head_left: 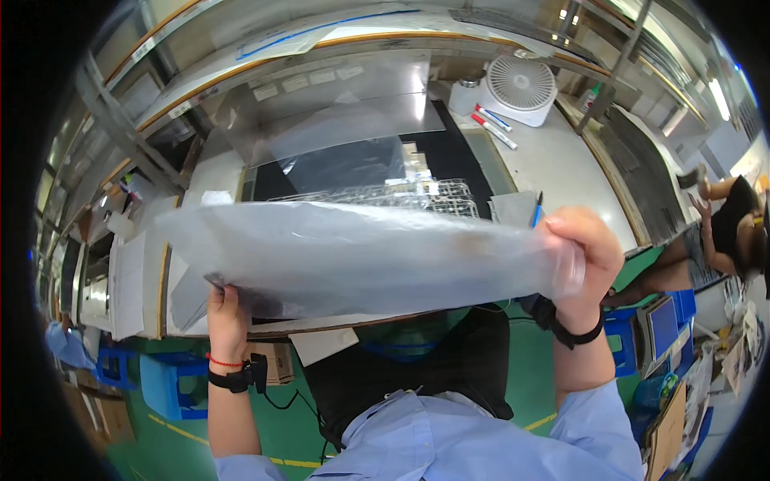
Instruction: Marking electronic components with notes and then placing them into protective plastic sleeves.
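Where the hands grip: left hand (228,322) pinches the cloudy plastic film (361,256) near its lower left; right hand (592,250) curls closed around its right end.
Film: stretched between both hands, over the front of the bench (553,164) (wrinkled, shiny along its top).
Behind it: wire rack (459,198) and black mat (461,144).
Far right: markers (495,131), then a white fan (521,86).
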The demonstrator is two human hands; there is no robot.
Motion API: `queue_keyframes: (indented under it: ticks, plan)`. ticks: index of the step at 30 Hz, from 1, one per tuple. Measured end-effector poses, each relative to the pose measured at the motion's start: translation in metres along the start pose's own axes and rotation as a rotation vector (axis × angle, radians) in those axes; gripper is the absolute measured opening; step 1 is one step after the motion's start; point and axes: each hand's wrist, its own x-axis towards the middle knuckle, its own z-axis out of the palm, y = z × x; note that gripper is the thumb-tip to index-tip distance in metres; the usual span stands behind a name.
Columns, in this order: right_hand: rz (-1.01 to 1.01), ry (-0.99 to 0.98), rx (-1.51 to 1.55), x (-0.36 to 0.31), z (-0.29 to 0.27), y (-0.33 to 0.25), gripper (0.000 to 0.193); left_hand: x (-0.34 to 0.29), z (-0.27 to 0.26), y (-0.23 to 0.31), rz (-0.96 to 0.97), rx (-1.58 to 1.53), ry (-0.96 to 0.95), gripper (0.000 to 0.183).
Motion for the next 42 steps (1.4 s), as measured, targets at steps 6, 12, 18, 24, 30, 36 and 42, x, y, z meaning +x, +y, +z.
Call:
queue_keyframes:
  ticks: [6, 12, 18, 24, 30, 36, 42]
  plan:
    - [0.242, 0.06, -0.072, 0.036, -0.015, -0.006, 0.019, 0.004, 0.001, -0.008, 0.083, 0.064, 0.021, 0.034]
    - [-0.228, -0.049, -0.621, 0.035, -0.031, 0.012, 0.018, 0.005, 0.005, -0.006, 0.068, 0.104, 0.02, 0.037]
    - [0.409, 0.192, -0.087, 0.018, -0.032, 0.05, 0.028, 0.012, -0.008, -0.001, 0.102, 0.21, 0.08, 0.039]
    - [0.838, -0.187, 0.075, -0.064, -0.003, 0.091, 0.084, 0.014, -0.011, -0.011, 0.146, 0.164, 0.114, 0.04]
    - [0.7, -0.346, -0.051, -0.09, 0.004, 0.079, 0.047, 0.014, -0.013, -0.004, 0.099, 0.189, 0.142, 0.039]
    - [0.613, 0.05, 0.222, -0.086, 0.03, 0.072, 0.022, 0.027, -0.007, 0.0, 0.075, 0.24, 0.197, 0.035]
    - [0.685, 0.132, 0.168, -0.086, 0.037, 0.077, 0.026, 0.03, -0.004, 0.006, 0.015, 0.202, 0.19, 0.031]
